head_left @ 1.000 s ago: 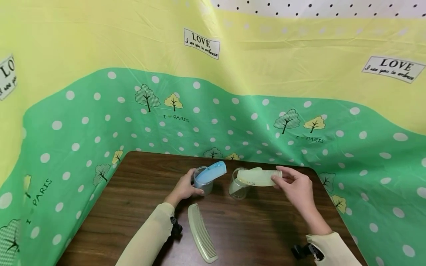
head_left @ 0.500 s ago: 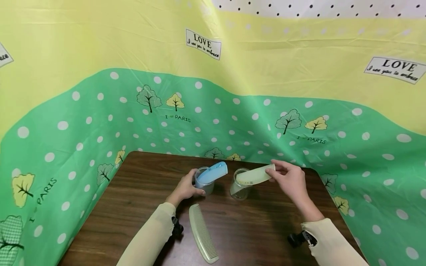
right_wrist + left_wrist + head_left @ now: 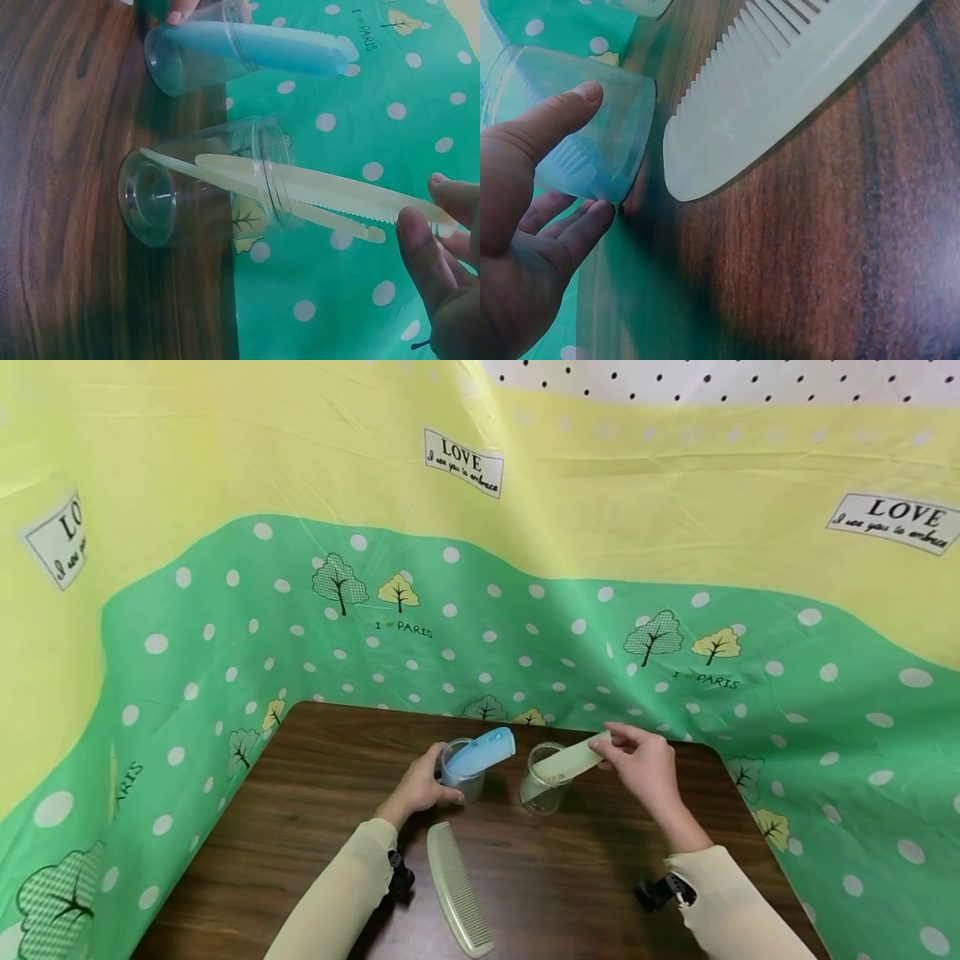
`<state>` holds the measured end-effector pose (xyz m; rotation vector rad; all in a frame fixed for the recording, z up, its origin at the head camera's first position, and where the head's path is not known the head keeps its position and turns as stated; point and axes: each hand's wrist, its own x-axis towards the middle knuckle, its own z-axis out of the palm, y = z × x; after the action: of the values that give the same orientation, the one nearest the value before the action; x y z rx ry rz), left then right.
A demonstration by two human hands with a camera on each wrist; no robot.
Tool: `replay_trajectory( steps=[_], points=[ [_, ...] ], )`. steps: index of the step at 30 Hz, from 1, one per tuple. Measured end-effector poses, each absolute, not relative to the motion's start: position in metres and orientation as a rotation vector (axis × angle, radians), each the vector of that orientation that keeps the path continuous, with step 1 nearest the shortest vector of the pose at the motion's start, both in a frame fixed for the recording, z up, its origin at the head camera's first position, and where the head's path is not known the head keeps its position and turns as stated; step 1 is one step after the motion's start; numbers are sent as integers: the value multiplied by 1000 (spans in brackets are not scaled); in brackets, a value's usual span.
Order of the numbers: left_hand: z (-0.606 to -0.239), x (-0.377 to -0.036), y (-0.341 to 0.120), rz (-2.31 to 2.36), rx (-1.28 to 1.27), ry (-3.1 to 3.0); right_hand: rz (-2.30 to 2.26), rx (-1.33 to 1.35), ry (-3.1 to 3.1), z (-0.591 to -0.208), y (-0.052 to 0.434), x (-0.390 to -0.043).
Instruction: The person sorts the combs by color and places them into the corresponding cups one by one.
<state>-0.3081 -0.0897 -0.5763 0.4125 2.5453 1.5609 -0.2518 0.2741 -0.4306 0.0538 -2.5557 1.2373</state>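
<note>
The left hand [image 3: 418, 787] curls its grip round a clear cup [image 3: 459, 768] that stands on the desk [image 3: 315, 793] and already has a blue comb [image 3: 481, 752] leaning out of it. The right hand [image 3: 642, 766] pinches the top end of a pale comb [image 3: 567, 762] between thumb and fingertips, its lower end well down inside a second clear cup [image 3: 542, 789] just beside the first; the right wrist view shows another pale comb [image 3: 225, 178] already resting in that same cup. One long pale comb [image 3: 457, 887] lies flat on the desk near the left sleeve, apart from both cups and untouched. So, judged from how things lie, two combs are settled in cups, a third is nearly in but not yet let go, and the fourth is left to pick up. The desk is dark brown wood grain with rounded corners. Round it on three sides hangs a cloth [image 3: 225, 635], green with white dots and little trees below, yellow above with "LOVE" labels.
</note>
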Motion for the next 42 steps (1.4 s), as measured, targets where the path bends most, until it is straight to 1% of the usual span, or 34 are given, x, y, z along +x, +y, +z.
replay_trajectory(
  steps=[6,14,25,35,42],
  points=[
    [-578,-309,-90,1574,417,2537,1175,41,-2584,-433,268,-258],
    [-578,-308,-90,1585,418,2531,934,80,-2593,-439,264,-263],
    [-579,-309,-91,1599,419,2528,969,76,-2642,-445,264,-264],
    [-577,-307,-92,1587,426,2531,962,127,-2642,-444,274,-253],
    [-578,-305,-90,1591,415,2533,919,181,-2625,-448,282,-233]
  ],
)
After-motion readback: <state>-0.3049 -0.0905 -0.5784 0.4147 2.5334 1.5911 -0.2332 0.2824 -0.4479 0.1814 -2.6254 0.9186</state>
